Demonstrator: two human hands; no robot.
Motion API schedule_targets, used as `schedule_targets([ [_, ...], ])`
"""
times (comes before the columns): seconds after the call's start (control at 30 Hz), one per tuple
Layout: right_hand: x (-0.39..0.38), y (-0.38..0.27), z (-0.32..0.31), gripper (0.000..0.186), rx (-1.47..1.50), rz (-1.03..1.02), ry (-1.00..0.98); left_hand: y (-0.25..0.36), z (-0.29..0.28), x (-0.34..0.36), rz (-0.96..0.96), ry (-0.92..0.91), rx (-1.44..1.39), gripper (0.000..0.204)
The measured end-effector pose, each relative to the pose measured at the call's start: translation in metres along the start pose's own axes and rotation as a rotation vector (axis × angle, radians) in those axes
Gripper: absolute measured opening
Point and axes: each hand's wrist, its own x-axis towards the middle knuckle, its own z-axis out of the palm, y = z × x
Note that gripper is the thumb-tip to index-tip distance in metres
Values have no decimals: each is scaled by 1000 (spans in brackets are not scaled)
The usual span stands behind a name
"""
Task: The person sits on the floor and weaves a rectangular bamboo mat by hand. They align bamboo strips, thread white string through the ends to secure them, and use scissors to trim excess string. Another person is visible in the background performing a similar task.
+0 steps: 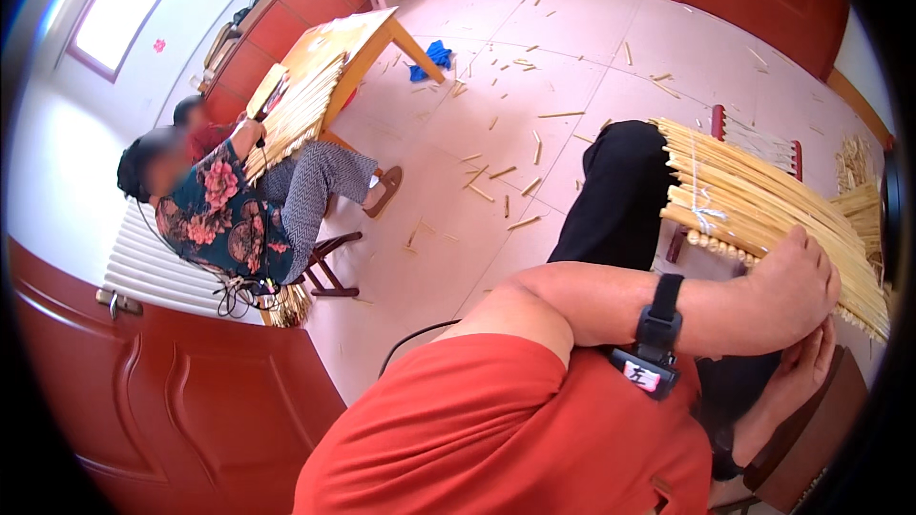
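Note:
A mat of pale yellow straw stalks (763,195) lies across my black-trousered knee, its stalks side by side and bound with white string (701,198). My left hand (797,277) is closed at the mat's near edge, fingers curled over the stalks. Just below it, my right hand (806,362) has its fingers pressed together, close to the left fingertips. What lies between the right fingers is hidden. A black strap with a small device (658,334) is around my left wrist.
Cut straw pieces (506,172) litter the pink tiled floor. On the left a seated person (229,200) works on another straw mat (301,114) against a wooden table (329,33); a second person sits behind. A red-framed rack (759,143) and loose straw (854,167) stand beyond my mat.

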Motion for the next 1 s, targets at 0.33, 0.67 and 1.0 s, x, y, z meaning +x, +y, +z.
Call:
schedule_targets([
  [0.33,15,26,-23,21,-121,1,-108,5,22,-6,61,-114,5,48],
  [0.67,9,27,-34,17,-185,19,-183,9,19,-11,107,-239,-26,58],
  [1.0,18,25,-35,19,-204,27,-141,14,30,-22,20,-108,-105,60],
])
